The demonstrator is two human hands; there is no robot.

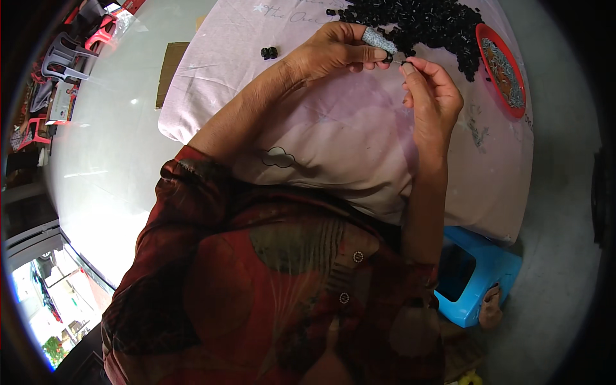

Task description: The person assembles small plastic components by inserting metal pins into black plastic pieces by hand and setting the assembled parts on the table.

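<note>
My left hand (337,51) reaches over the pink-white cloth, thumb and forefinger pinched on a small black part (387,58). A grey-white speckled wrap (380,40) covers one of its fingers. Close to its right, my right hand (431,93) pinches a tiny dark piece (404,63) between thumb and forefinger. A thin, pale line shows in the narrow gap between the two hands; whether it is a pin, I cannot tell. Just beyond both hands spreads a heap of small black parts (417,24). Two black pieces (269,53) sit together left of my left forearm.
A red bowl (521,106) with many thin metal pieces stands at the cloth's right edge. The printed cloth (321,141) hangs toward my lap. A blue plastic stool (507,263) is at lower right. Cardboard (168,76) lies left, with a grey chair (63,58) farther off.
</note>
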